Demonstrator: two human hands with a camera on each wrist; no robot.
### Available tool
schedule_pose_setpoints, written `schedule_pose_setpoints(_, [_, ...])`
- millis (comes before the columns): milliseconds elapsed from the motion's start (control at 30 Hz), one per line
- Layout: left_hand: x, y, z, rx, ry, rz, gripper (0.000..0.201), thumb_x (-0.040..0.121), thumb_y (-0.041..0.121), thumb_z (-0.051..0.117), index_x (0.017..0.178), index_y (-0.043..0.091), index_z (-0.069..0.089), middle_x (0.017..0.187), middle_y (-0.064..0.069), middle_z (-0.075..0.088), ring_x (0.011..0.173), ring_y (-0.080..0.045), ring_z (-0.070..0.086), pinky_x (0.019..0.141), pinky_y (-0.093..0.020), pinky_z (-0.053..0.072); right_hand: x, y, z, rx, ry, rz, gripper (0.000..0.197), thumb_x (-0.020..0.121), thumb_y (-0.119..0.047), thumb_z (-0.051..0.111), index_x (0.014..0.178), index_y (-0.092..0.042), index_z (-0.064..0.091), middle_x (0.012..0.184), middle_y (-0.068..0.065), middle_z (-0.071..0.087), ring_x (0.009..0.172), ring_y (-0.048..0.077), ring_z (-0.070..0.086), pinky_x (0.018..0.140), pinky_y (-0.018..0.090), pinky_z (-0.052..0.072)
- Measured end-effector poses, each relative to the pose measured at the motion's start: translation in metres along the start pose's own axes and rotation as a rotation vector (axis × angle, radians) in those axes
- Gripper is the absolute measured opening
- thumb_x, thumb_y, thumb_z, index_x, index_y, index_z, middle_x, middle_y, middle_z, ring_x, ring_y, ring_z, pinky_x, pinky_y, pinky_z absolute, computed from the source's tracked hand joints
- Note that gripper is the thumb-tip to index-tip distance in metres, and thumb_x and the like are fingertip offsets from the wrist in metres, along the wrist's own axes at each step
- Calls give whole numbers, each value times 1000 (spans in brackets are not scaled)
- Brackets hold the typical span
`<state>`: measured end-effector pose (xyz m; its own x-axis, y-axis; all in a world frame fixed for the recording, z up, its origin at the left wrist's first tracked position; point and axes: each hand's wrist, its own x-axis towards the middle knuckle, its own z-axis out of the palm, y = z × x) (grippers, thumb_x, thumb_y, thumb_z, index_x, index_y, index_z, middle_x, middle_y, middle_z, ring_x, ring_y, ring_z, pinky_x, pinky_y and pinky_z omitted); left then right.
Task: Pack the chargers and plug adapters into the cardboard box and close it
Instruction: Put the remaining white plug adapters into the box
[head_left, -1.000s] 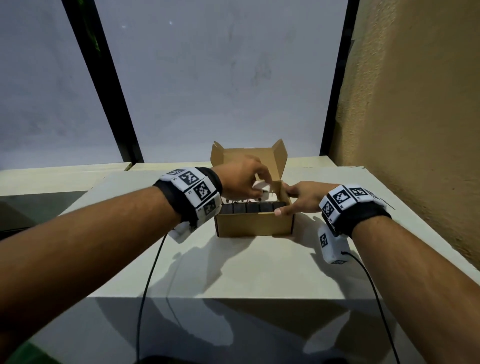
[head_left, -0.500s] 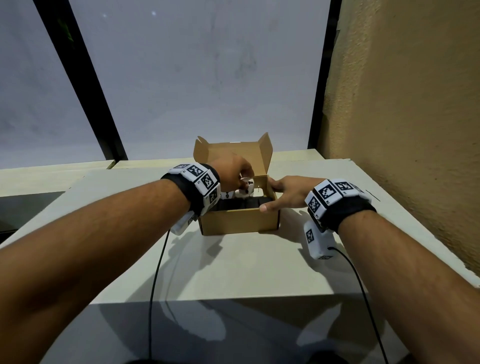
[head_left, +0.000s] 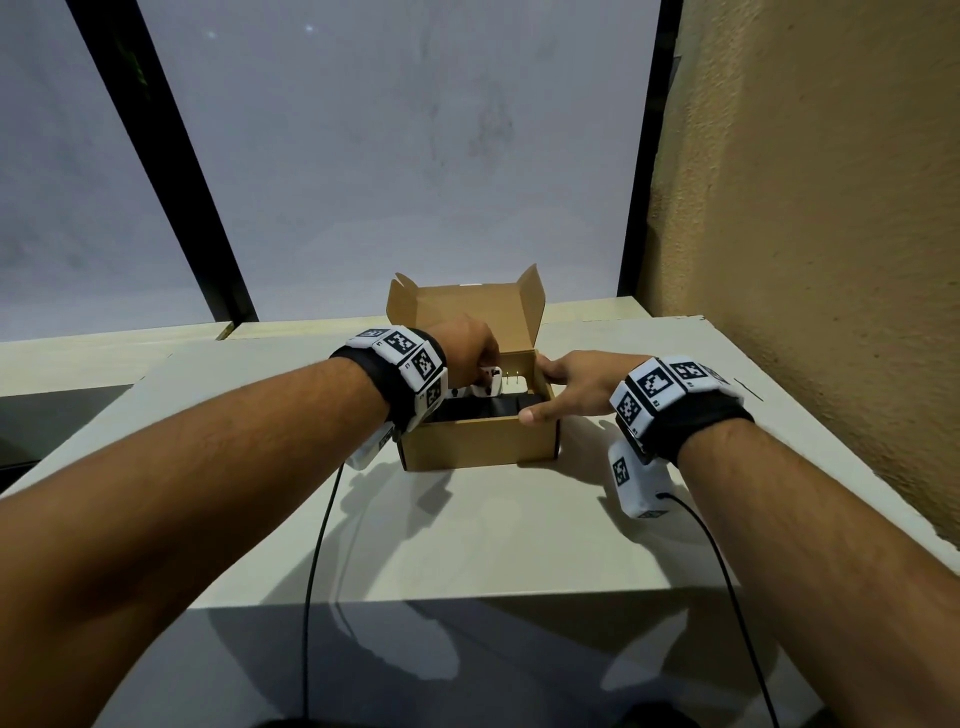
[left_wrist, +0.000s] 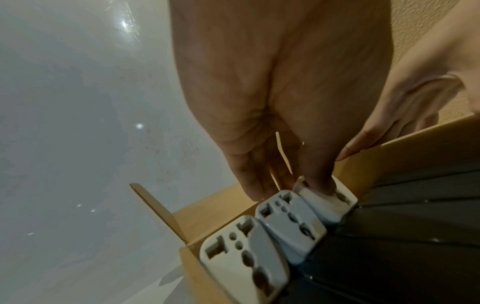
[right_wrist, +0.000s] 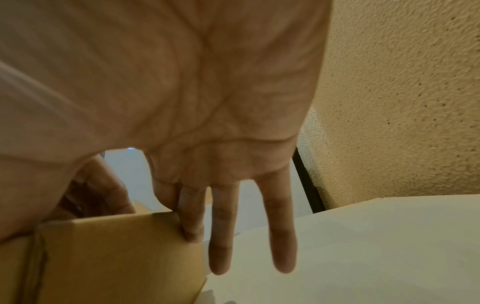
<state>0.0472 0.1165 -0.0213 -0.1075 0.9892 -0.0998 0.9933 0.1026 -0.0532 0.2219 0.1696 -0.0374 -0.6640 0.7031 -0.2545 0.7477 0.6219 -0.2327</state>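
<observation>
From the head camera, the cardboard box (head_left: 480, 441) sits on the pale table (head_left: 467, 535), lid flaps standing up at its far side. The left hand (head_left: 467, 348) is down over the box's far left part, fingers curled onto a white plug adapter (head_left: 488, 382); two brass pins (head_left: 512, 382) poke up just right of it. Dark chargers (head_left: 488, 408) fill the near part of the box. The right hand (head_left: 576, 382) straddles the box's right wall, thumb laid on the near right rim, fingers reaching along the far side. A textured tan wall (head_left: 810, 208) rises on the right.

On the left wrist view, the left hand (left_wrist: 280, 102) points straight down, fingers close together, fingertips (left_wrist: 319, 185) pressing the farthest of three white plug adapters (left_wrist: 330, 203) lined up along the box's edge. The black chargers (left_wrist: 402, 236) lie packed just beside them. The other hand's thumb rests on the cardboard rim at right.

On the right wrist view, the right hand (right_wrist: 182, 102) is spread wide and relaxed: one finger (right_wrist: 192, 216) touches the far corner of the cardboard box (right_wrist: 109, 257), two more hang straight past it over the table (right_wrist: 376, 246), gripping nothing.
</observation>
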Motion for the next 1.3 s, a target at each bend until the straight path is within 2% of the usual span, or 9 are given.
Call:
schedule_pose_setpoints(433, [0, 4, 1, 30, -42, -43, 32, 91, 14, 60, 122, 14, 65, 115, -7, 68, 104, -26, 62, 92, -35, 52, 0, 0, 0, -19, -1, -16, 105, 76, -74, 54, 156, -19, 13, 155, 5, 36, 139, 26, 37, 115, 41, 30])
schedule_pose_setpoints(600, [-6, -1, 1, -3, 18, -38, 35, 90, 37, 62, 118, 16, 67, 116, -4, 67, 104, -23, 61, 89, -34, 51, 1, 2, 0, -1, -12, -29, 107, 75, -75, 54, 156, -21, 11, 155, 3, 36, 139, 25, 38, 114, 39, 30])
schedule_pose_setpoints(767, [-25, -32, -14, -268, 245, -77, 44, 92, 43, 57, 126, 17, 61, 132, -2, 59, 120, -19, 55, 100, -33, 43, 3, 11, -8, 17, -46, -63, 97, 72, -80, 49, 153, -34, 20, 151, -2, 43, 136, 22, 43, 113, 42, 31])
schedule_pose_setpoints(900, [-36, -68, -14, -493, 427, -238, 44, 94, 33, 55, 133, 11, 54, 133, -4, 58, 104, -18, 61, 87, -18, 46, 10, 29, -24, 131, 117, -29, 75, 80, -66, 56, 144, -27, 46, 144, -4, 52, 120, 20, 57, 104, 42, 44])
schedule_pose_setpoints(1000, [-37, -93, 0, -588, 419, -372, 54, 96, 38, 50, 139, 6, 46, 139, -10, 53, 124, -25, 52, 103, -33, 40, 26, 35, -33, 390, 192, 30, 70, 86, -49, 63, 145, -17, 44, 139, 1, 57, 113, 22, 61, 83, 36, 56])
schedule_pose_setpoints(1067, [-34, -104, 9, -730, 413, -432, 60, 96, 43, 47, 143, 6, 39, 146, -11, 46, 132, -26, 46, 109, -36, 36, 37, 31, -35, 522, 191, 65, 76, 87, -44, 64, 149, -13, 34, 140, 4, 55, 120, 23, 58, 84, 38, 56])
schedule_pose_setpoints(1133, [-32, -107, 15, -935, 400, -448, 62, 97, 45, 46, 144, 4, 37, 147, -12, 44, 125, -29, 51, 107, -41, 40, 47, 25, -34, 592, 193, 75, 80, 87, -45, 64, 150, -10, 31, 137, 7, 57, 123, 24, 56, 91, 43, 54])
schedule_pose_setpoints(1200, [-33, -103, 18, -1198, 351, -398, 51, 99, 42, 43, 134, 5, 48, 138, -11, 52, 112, -27, 57, 97, -38, 48, 56, 18, -31, 657, 170, 44, 73, 89, -43, 63, 147, -8, 37, 136, 7, 58, 125, 23, 54, 96, 43, 52])
schedule_pose_setpoints(1300, [-39, -90, 14, -1450, 320, -306, 32, 102, 37, 39, 107, 14, 60, 117, -11, 64, 94, -26, 60, 84, -35, 51, 62, 6, -27, 790, 136, -24, 44, 93, -25, 61, 135, -13, 52, 130, 8, 62, 121, 24, 56, 101, 41, 47])
